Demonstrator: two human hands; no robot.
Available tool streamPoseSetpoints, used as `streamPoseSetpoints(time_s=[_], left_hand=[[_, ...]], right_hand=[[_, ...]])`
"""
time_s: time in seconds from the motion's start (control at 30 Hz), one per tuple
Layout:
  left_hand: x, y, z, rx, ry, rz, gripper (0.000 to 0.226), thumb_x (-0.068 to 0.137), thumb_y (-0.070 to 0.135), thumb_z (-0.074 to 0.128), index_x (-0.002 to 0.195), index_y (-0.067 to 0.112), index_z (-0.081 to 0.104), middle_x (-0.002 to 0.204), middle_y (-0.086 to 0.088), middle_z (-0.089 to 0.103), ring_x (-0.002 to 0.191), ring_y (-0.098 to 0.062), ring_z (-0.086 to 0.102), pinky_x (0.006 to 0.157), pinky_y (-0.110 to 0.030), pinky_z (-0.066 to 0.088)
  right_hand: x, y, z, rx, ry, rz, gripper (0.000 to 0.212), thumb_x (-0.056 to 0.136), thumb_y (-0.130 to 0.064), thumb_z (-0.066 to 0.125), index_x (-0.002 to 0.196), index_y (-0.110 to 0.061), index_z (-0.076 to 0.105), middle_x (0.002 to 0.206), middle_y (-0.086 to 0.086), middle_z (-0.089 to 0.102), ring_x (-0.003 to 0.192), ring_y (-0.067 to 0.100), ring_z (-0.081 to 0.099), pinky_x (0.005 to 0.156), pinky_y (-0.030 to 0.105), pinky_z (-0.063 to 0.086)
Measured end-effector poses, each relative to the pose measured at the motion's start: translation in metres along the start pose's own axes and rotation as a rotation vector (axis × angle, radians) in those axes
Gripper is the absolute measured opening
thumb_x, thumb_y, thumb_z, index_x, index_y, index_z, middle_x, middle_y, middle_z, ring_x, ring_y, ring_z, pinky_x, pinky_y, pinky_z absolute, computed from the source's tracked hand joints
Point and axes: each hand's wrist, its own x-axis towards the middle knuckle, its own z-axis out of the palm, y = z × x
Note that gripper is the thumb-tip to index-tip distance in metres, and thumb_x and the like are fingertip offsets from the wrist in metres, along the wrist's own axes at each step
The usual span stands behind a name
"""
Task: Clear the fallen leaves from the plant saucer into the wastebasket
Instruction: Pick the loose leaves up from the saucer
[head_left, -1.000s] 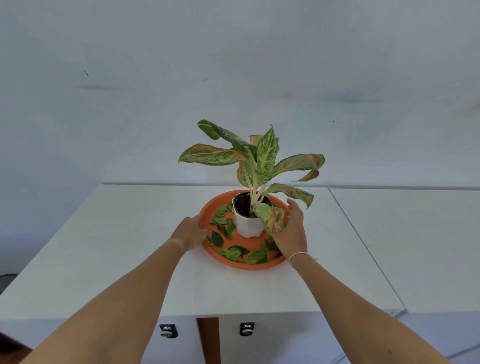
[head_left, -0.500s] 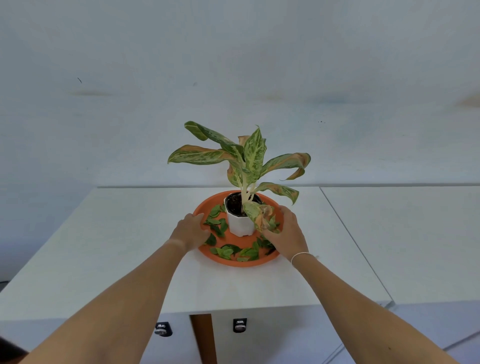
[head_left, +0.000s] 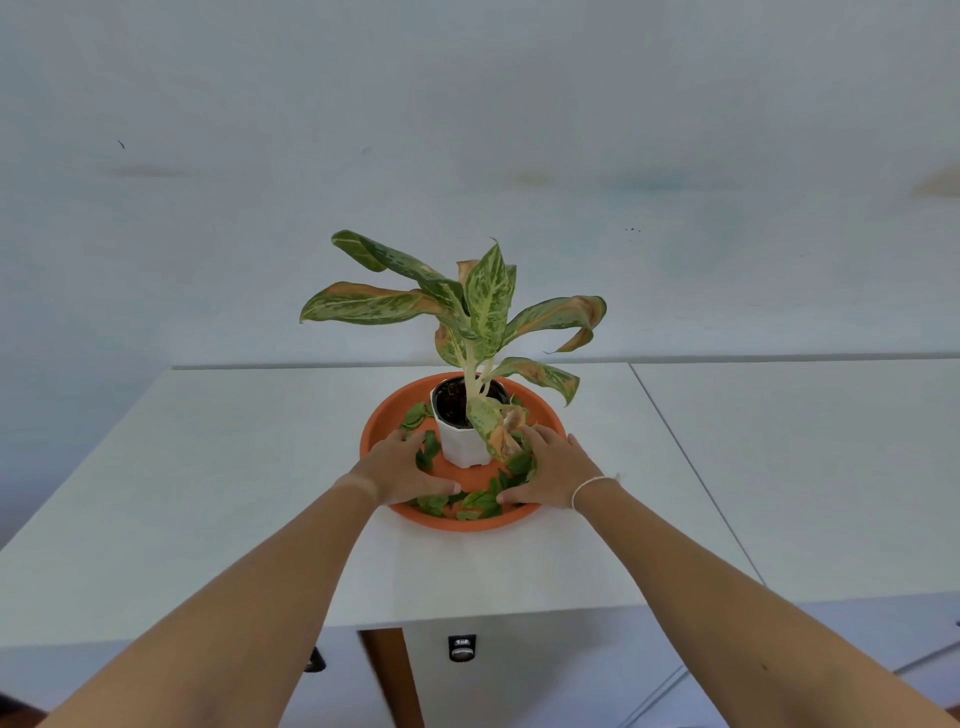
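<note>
A round orange saucer (head_left: 384, 415) sits on the white table (head_left: 218, 467). A white pot (head_left: 462, 447) with a variegated plant (head_left: 483, 312) stands in its middle. Several small green fallen leaves (head_left: 480, 501) lie scattered in the saucer, mostly at the front and left. My left hand (head_left: 402, 467) rests flat inside the saucer's left front, fingers spread over leaves. My right hand (head_left: 550, 470) lies palm down at the right front, fingers spread on leaves beside a drooping plant leaf. No wastebasket is in view.
A second white table (head_left: 805, 467) adjoins on the right along a seam. A pale wall (head_left: 467, 130) rises behind. Below the table's front edge are a wooden leg (head_left: 395, 675) and a small black socket (head_left: 461, 647).
Both hands have moved from the saucer's rim inward onto the leaves in its front half. The camera view has shifted a little.
</note>
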Motion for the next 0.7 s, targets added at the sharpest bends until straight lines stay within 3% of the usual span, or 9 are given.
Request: streamPoseSetpoints(time_s=[0.17, 0.33, 0.47, 0.6, 0.7], left_hand=[[0.013, 0.003, 0.008, 0.201, -0.061, -0.005, 0.121, 0.058, 0.075, 0.064, 0.152, 0.028, 0.004, 0.161, -0.004, 0.007, 0.148, -0.031, 0.011, 0.117, -0.049, 0.025], [0.016, 0.003, 0.014, 0.311, -0.081, -0.021, 0.122, 0.060, 0.076, 0.063, 0.152, 0.024, 0.003, 0.161, -0.003, 0.006, 0.147, -0.031, 0.013, 0.117, -0.048, 0.027], [0.017, 0.002, 0.014, 0.289, -0.060, -0.019, 0.113, 0.063, 0.073, 0.062, 0.151, 0.019, 0.016, 0.159, -0.003, 0.017, 0.145, -0.031, 0.018, 0.118, -0.047, 0.026], [0.016, 0.000, 0.016, 0.232, -0.015, -0.007, 0.095, 0.068, 0.067, 0.063, 0.144, 0.017, 0.036, 0.145, -0.005, 0.038, 0.134, -0.028, 0.036, 0.112, -0.042, 0.036], [0.013, 0.001, 0.018, 0.195, 0.029, -0.001, 0.079, 0.073, 0.060, 0.063, 0.136, 0.014, 0.047, 0.136, -0.005, 0.045, 0.125, -0.025, 0.044, 0.106, -0.037, 0.042]], right_hand=[[0.013, -0.001, -0.003, -0.140, -0.089, -0.035, 0.112, 0.067, -0.064, 0.067, 0.151, -0.028, 0.003, 0.161, 0.001, 0.008, 0.149, 0.022, 0.006, 0.122, 0.040, 0.008], [0.026, -0.002, -0.004, -0.223, -0.142, -0.053, 0.117, 0.061, -0.069, 0.066, 0.151, -0.027, 0.004, 0.160, 0.001, 0.011, 0.148, 0.021, 0.008, 0.122, 0.042, 0.004], [0.033, -0.002, -0.005, -0.244, -0.209, -0.016, 0.118, 0.055, -0.076, 0.061, 0.150, -0.028, 0.013, 0.158, -0.001, 0.020, 0.148, 0.022, 0.012, 0.121, 0.047, 0.003], [0.034, -0.006, -0.001, -0.188, -0.227, 0.042, 0.112, 0.052, -0.075, 0.063, 0.147, -0.028, 0.026, 0.153, -0.002, 0.027, 0.145, 0.030, 0.016, 0.119, 0.049, 0.016], [0.026, -0.012, -0.003, -0.181, -0.230, 0.068, 0.095, 0.064, -0.065, 0.067, 0.142, -0.019, 0.038, 0.146, 0.002, 0.037, 0.137, 0.029, 0.035, 0.115, 0.041, 0.029]])
